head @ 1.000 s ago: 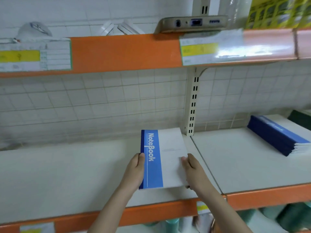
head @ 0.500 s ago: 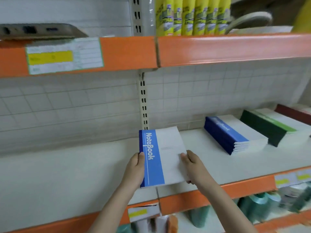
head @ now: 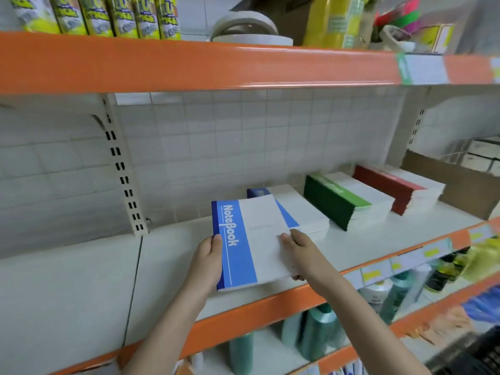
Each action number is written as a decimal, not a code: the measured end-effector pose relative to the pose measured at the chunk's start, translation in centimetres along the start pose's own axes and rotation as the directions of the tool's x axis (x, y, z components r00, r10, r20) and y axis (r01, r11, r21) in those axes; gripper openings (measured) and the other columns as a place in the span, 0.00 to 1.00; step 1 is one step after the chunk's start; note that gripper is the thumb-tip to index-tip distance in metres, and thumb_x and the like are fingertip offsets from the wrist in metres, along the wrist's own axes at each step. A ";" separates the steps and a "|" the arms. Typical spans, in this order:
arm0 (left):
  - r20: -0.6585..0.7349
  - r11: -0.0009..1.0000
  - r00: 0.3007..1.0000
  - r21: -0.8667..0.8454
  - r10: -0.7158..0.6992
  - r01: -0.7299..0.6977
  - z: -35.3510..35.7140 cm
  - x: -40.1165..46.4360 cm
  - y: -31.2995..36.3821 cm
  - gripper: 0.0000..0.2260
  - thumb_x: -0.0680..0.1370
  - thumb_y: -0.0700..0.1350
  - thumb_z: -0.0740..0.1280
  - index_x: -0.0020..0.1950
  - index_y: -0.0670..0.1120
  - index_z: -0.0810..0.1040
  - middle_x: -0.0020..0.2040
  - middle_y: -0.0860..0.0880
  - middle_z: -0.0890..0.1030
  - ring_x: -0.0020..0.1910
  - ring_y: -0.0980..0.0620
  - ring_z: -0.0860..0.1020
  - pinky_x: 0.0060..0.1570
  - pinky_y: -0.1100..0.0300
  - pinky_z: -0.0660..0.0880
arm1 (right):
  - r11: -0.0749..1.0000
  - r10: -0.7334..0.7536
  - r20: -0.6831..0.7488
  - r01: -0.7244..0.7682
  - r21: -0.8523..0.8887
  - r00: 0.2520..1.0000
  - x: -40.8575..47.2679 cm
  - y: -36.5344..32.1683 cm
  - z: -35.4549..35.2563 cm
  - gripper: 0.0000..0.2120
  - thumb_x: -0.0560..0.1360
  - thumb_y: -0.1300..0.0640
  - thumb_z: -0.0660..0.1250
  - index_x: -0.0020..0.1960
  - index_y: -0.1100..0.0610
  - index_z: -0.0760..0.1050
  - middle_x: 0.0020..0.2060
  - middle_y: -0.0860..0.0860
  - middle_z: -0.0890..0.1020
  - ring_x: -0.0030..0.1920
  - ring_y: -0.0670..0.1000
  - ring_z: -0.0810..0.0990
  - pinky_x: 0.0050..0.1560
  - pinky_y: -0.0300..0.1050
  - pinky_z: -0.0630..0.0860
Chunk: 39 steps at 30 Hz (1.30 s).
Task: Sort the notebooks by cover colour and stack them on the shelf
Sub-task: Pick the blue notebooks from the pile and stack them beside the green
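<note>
I hold a blue-and-white notebook [head: 254,239] marked "NoteBook" above the white shelf [head: 173,263]. My left hand [head: 207,262] grips its blue spine edge and my right hand [head: 303,251] grips its white right edge. Just behind it, a stack of blue notebooks [head: 300,209] lies on the shelf, partly hidden by the held one. To its right sits a green stack [head: 341,204], then a red stack [head: 400,190].
The orange upper shelf [head: 216,63] carries yellow packs [head: 108,14] and tape rolls [head: 249,31]. A brown cardboard box [head: 460,185] stands past the red stack. Green bottles [head: 316,334] fill the lower shelf. A slotted upright [head: 124,174] stands at the left.
The view has swung right, and the held notebook now overlaps the blue stack. The green and red stacks have come fully into view. Both hands keep the same grip.
</note>
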State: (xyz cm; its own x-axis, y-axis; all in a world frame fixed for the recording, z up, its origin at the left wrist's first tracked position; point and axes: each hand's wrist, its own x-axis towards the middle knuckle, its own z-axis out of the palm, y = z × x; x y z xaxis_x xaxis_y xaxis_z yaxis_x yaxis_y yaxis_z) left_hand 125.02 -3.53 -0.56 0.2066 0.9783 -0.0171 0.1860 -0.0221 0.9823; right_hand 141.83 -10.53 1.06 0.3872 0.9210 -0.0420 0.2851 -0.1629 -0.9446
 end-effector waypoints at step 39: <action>-0.116 0.920 0.984 0.384 0.135 -0.081 11.9 12.4 2.8 0.17 0.81 0.48 0.59 0.33 0.46 0.66 0.23 0.55 0.65 0.22 0.58 0.62 0.24 0.66 0.58 | 0.844 -0.118 0.155 0.181 -0.504 0.981 16.3 1.9 -11.3 0.18 0.81 0.50 0.54 0.35 0.55 0.60 0.30 0.49 0.69 0.30 0.47 0.66 0.30 0.42 0.63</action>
State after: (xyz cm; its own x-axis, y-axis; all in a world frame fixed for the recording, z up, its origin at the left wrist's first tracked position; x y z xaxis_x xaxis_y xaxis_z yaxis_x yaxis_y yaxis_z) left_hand 139.55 6.11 -0.24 0.1173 0.9835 0.1377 0.5236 -0.1790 0.8330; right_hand 158.53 0.19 2.29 0.2100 0.9775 0.0194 0.7528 -0.1491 -0.6411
